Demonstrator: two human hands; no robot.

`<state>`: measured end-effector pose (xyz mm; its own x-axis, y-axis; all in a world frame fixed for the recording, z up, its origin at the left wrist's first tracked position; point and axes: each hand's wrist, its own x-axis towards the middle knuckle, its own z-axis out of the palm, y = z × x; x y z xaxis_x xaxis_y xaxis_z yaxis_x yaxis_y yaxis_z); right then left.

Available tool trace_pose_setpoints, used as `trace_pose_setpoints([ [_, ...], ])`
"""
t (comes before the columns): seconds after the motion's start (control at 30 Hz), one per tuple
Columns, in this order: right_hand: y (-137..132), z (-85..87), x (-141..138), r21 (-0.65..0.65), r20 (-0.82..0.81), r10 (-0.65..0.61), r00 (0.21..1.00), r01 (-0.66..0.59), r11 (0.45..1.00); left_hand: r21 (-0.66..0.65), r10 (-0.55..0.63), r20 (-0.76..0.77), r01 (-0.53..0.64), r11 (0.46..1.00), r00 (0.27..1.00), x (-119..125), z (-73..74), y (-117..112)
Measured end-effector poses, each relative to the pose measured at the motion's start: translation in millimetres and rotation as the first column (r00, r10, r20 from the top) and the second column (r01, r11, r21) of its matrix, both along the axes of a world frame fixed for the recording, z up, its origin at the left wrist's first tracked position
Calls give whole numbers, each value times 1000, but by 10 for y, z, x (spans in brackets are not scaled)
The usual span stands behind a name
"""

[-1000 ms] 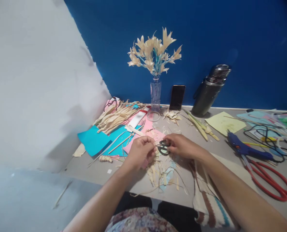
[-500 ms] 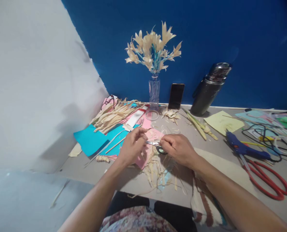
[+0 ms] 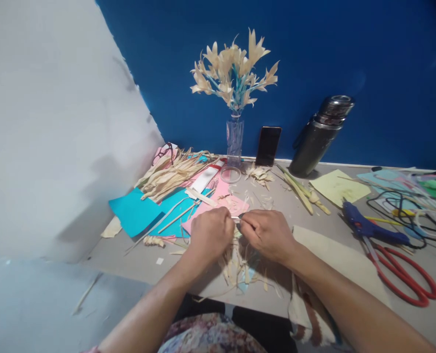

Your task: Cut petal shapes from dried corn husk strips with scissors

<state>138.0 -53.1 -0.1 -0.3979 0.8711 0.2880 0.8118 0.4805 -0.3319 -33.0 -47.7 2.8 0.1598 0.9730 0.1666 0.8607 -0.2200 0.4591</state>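
Note:
My right hand (image 3: 266, 229) is closed around small scissors (image 3: 235, 218); a short stretch of metal shows in the gap between my fists. My left hand (image 3: 212, 231) is curled shut right beside the blades, and its fingers hide whatever it grips. Both hands hover over pink paper (image 3: 236, 203) near the table's front. Below them lies a loose heap of dry husk scraps (image 3: 234, 274).
Blue paper (image 3: 135, 213) and a bundle of dry husks (image 3: 174, 174) lie left. Behind stand a clear bottle (image 3: 234, 142) with husk flowers (image 3: 232, 71), a phone (image 3: 268, 146) and a dark flask (image 3: 319, 139). A blue glue gun (image 3: 372, 228) and red-handled scissors (image 3: 405, 277) lie right.
My left hand has turned over and closed into a fist, coming down and right against the scissors. My right hand has shifted slightly down; most of the blades and the black handle are now covered.

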Motion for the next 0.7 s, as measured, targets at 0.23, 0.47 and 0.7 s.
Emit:
trace_pose_setpoints([
  [0.23,5,14,9,-12,-14,30,999,-30,999,-119,-125,209,152,981,970,-34,86,-40],
  [0.47,-44,-28,-38,42,-18,34,999,-33,999,0,35,-10,-35,999,999,33,42,-43],
  [0.7,-36,-16,-25,23,-25,14,1000,-14,1000,-96,-95,311,131,987,946,-94,65,-67],
])
